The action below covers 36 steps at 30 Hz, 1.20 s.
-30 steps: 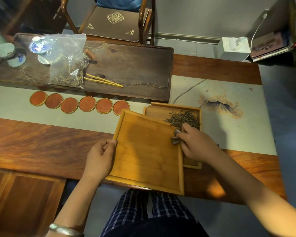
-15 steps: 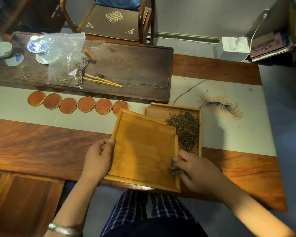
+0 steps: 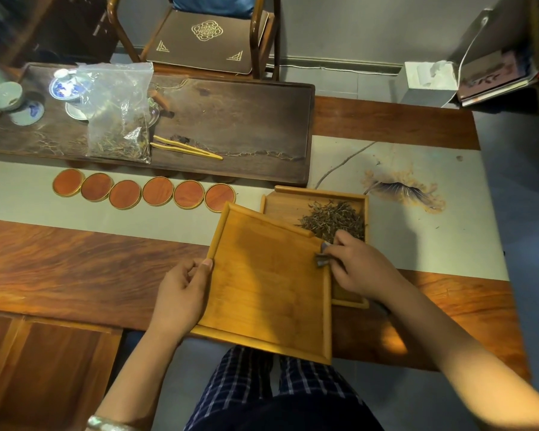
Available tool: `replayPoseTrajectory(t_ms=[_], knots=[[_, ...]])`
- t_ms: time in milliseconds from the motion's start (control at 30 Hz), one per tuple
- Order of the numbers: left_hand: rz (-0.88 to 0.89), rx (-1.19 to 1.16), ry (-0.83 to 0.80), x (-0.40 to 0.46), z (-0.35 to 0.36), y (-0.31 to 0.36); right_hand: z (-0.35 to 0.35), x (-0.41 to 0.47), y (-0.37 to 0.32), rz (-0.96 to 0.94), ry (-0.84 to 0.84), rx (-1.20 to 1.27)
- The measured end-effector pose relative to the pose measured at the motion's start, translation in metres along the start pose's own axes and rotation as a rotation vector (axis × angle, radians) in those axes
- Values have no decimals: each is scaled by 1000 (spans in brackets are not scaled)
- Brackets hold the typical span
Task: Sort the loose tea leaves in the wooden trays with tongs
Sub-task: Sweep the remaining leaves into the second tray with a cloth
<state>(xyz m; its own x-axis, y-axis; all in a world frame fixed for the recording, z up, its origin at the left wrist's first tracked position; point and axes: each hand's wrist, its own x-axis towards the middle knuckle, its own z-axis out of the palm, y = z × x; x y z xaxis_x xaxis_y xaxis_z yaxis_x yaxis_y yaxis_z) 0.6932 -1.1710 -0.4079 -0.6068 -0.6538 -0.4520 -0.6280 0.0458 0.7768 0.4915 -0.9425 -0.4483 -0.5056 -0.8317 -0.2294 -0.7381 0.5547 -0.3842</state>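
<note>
1. Tea leaves [image 3: 335, 220] are lying in a loose dark heap in the far right part of the smaller wooden tray [image 3: 285, 205], which is sitting on the pale runner [image 3: 75, 219] of the bench [image 3: 59, 269].
2. Overlapping that tray's left side, the larger wooden tray [image 3: 262, 290] is resting tilted, its near corner hanging past the bench edge above the person's checked trousers [image 3: 246, 390].
3. Left hand [image 3: 181, 293] is gripping the larger tray's left rim, thumb on top and fingers curled underneath.
4. Right hand [image 3: 360, 269] is pinching a small grey tool [image 3: 322, 258] at the larger tray's right rim, just beside the near edge of the leaf heap; what sort of tool it is cannot be told.
5. Bamboo tongs [image 3: 185, 149] are lying untouched on the dark tea board [image 3: 246, 119] at the far side, well apart from both hands.
6. Beside the tongs, a clear plastic bag [image 3: 119, 116] holding more leaves is standing, with cups and a lidded bowl [image 3: 63, 85] behind it.
7. Six round coasters [image 3: 143, 192] are lining up between the tea board and the trays, the nearest almost touching the larger tray's far corner.
8. Open runner is stretching to the right of the smaller tray, bearing only a painted motif [image 3: 402, 191].
</note>
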Motion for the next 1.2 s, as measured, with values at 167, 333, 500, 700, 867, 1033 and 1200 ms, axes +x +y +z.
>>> replayPoseTrajectory(t_ms=[167, 333, 500, 700, 867, 1033, 1200], knots=[[40, 55, 25, 4, 3, 9, -12, -1, 3, 178, 209, 174], [62, 84, 51, 8, 7, 15, -10, -21, -17, -30, 59, 247], [53, 93, 58, 7, 6, 14, 10, -19, -18, 16, 21, 163], [50, 64, 30, 2, -1, 16, 13, 5, -2, 96, 76, 75], [49, 92, 25, 2, -5, 21, 5, 17, 6, 176, 124, 62], [46, 105, 20, 3, -8, 27, -11, 5, 3, 175, 216, 217], [14, 124, 24, 2, -10, 33, -11, -17, -17, 5, 110, 253]])
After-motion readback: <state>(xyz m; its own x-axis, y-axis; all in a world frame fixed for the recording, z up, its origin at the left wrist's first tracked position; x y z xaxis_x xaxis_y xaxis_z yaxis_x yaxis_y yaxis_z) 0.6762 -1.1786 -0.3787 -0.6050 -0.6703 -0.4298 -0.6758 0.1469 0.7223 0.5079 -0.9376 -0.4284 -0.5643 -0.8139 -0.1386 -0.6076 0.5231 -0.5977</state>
